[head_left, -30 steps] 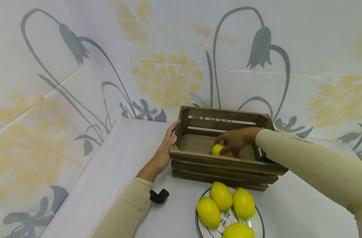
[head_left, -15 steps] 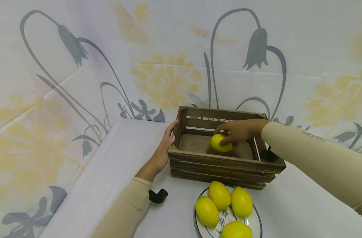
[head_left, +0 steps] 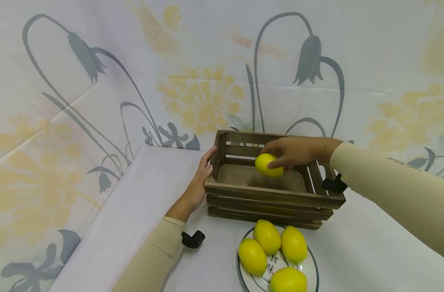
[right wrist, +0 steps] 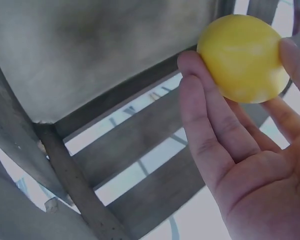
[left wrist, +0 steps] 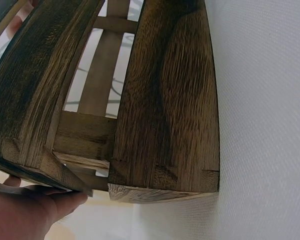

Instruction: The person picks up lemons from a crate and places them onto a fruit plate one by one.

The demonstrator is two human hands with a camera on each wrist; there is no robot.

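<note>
A yellow lemon is gripped by my right hand, fingers and thumb around it. The hand holds it raised above the floor of a brown slatted wooden crate. In the right wrist view the lemon sits between thumb and fingertips, with crate slats behind. My left hand rests along the outside of the crate's left end, fingers stretched toward the back. In the left wrist view the left hand touches that end beside the corner. Several more lemons lie on a white plate in front.
A white cloth covers the table under the crate and plate. Behind stands a white backdrop printed with grey and yellow flowers. A black strap-like piece shows by the left wrist, another black piece by the right.
My right hand has lifted the lemon from low in the crate to nearer its rim level. The left hand stays at the crate's left end. The view has shifted slightly.
</note>
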